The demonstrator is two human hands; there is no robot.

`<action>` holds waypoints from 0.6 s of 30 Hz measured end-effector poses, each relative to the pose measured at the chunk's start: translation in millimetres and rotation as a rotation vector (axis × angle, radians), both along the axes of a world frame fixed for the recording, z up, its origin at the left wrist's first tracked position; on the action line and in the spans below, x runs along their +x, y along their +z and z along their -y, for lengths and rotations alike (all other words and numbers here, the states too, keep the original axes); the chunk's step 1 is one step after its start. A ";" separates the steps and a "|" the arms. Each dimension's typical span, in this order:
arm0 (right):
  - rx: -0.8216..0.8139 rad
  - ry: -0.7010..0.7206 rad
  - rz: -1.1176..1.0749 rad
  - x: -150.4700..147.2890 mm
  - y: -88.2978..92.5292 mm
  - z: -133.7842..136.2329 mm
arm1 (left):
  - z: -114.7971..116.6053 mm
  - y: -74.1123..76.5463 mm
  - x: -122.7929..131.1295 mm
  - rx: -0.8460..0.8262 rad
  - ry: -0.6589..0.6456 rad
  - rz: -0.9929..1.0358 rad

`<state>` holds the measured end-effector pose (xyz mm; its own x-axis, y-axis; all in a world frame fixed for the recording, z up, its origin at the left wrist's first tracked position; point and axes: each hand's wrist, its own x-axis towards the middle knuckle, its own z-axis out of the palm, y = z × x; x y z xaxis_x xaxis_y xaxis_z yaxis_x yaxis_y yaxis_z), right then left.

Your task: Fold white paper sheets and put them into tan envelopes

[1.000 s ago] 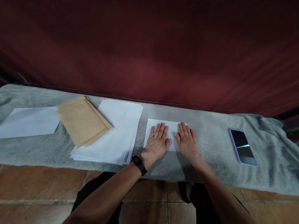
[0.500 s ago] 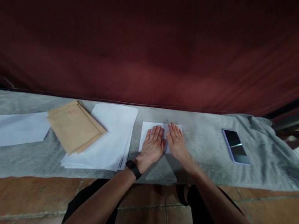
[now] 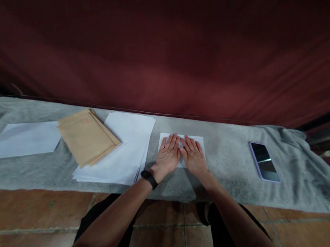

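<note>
A small white sheet of paper (image 3: 200, 142), which looks folded, lies on the grey cloth in front of me. Both palms rest flat on it. My left hand (image 3: 167, 155), with a black band at the wrist, covers its left half, fingers stretched out. Beside it, my right hand (image 3: 193, 156) lies on the right half with its fingers extended, the two hands nearly touching at the thumbs. Most of the sheet's middle is hidden under them. Left of my left hand lies a stack of larger white paper (image 3: 130, 161), partly under several brown envelopes (image 3: 89, 138).
Farther left is another white sheet (image 3: 21, 139). A phone (image 3: 265, 161) in a lilac case lies to the right on the grey cloth (image 3: 231, 159). A dark red surface (image 3: 156, 59) rises along the back edge. Brown floor tiles (image 3: 156, 239) show below.
My right hand has shifted left on the small sheet, closer to my left hand, uncovering more of its right edge. The whole view has moved slightly.
</note>
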<state>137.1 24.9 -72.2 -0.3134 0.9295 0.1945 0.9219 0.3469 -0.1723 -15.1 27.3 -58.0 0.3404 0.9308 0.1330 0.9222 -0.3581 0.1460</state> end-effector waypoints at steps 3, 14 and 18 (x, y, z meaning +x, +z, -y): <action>0.016 -0.015 0.022 0.5 -0.6 -0.6 | -3.7 1.3 -2.4 -0.007 0.011 -0.013; 0.021 -0.003 0.062 3.5 0.6 0.1 | -5.0 -4.8 -0.3 -0.005 0.012 -0.003; 0.051 -0.010 0.044 6.4 -2.0 0.3 | -4.7 -6.7 0.6 -0.004 0.018 0.010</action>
<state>143.4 24.5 -74.3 -0.3133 0.9218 0.2284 0.9317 0.3449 -0.1138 -14.5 32.0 -64.7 0.3218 0.9375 0.1322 0.9272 -0.3403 0.1565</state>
